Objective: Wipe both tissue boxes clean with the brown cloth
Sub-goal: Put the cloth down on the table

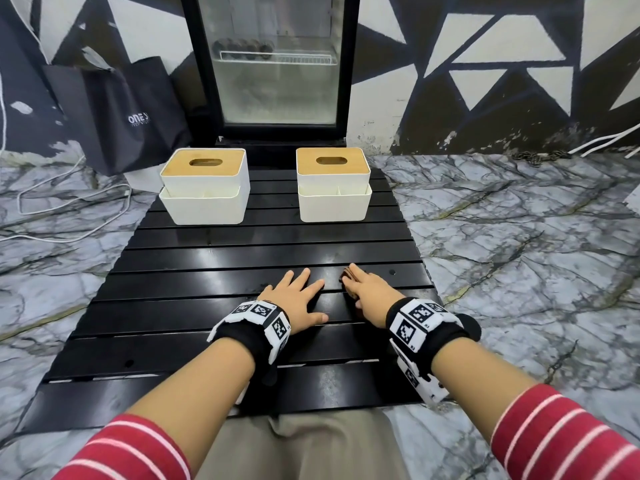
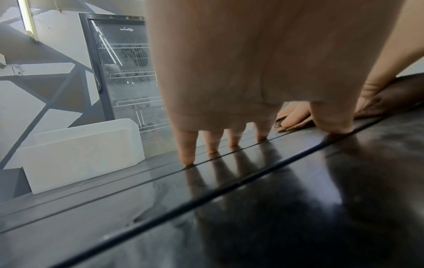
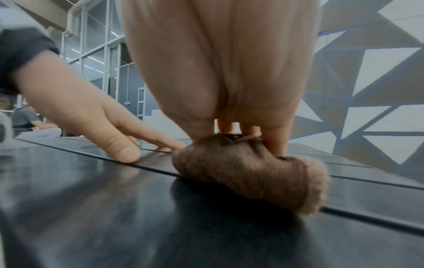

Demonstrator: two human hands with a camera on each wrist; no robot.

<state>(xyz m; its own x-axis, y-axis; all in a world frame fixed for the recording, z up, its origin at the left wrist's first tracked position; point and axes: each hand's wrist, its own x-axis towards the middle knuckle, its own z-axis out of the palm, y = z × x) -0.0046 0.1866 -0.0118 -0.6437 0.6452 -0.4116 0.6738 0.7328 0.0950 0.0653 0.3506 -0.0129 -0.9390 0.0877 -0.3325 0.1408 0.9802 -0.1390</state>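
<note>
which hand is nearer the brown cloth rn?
Right. The right hand lies on top of the brown cloth, touching it; the left hand rests flat on the black table beside it.

My left hand (image 1: 300, 298) lies flat on the table (image 1: 207, 271); my right hand (image 1: 372, 295) covers the brown cloth (image 1: 347, 277); both tissue boxes (image 1: 205, 187) (image 1: 333, 184) stand beyond.

Person: red sleeves (image 1: 568, 434) with white stripes; black wristbands (image 1: 446, 336) bearing white square-coded marker blocks; khaki trousers (image 1: 304, 445).

You've got a fuzzy brown cloth (image 3: 250, 174) on glossy black slats (image 1: 242, 265); tissue boxes (image 1: 205, 187) look smooth white plastic, wood-look lids (image 1: 204, 163).
</note>
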